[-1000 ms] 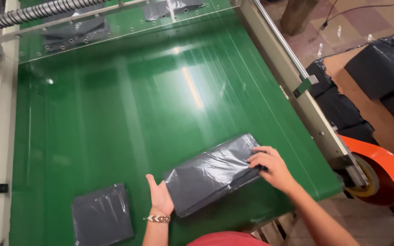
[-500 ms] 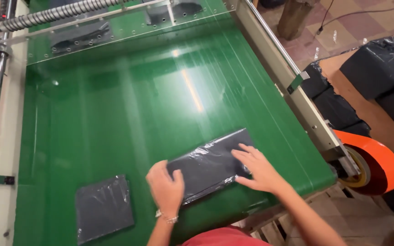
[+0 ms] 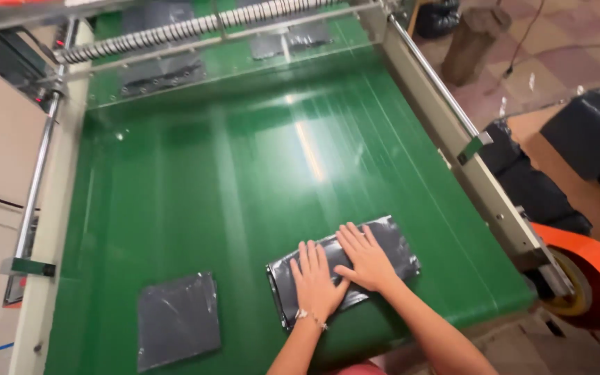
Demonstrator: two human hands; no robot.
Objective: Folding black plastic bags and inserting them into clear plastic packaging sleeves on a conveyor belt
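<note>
A flat dark grey plastic-wrapped pack [image 3: 394,246] lies on the green conveyor belt [image 3: 230,180] near its front edge. My left hand [image 3: 315,281] presses flat on the pack's left part, fingers spread. Beside it, my right hand [image 3: 364,257] lies flat on the middle of the same pack, fingers spread and pointing away from me. A second dark grey pack [image 3: 177,318] rests apart on the belt at the front left, untouched.
A metal roller [image 3: 196,28] crosses the far end of the belt. A cream side rail [image 3: 467,160] runs along the right. An orange roll [image 3: 588,278] sits at the front right. Black bagged bundles [image 3: 588,135] lie on the floor to the right.
Both hands have moved from the pack's edges onto its top and now press it flat. The pack has turned slightly and lies flatter. The view has shifted.
</note>
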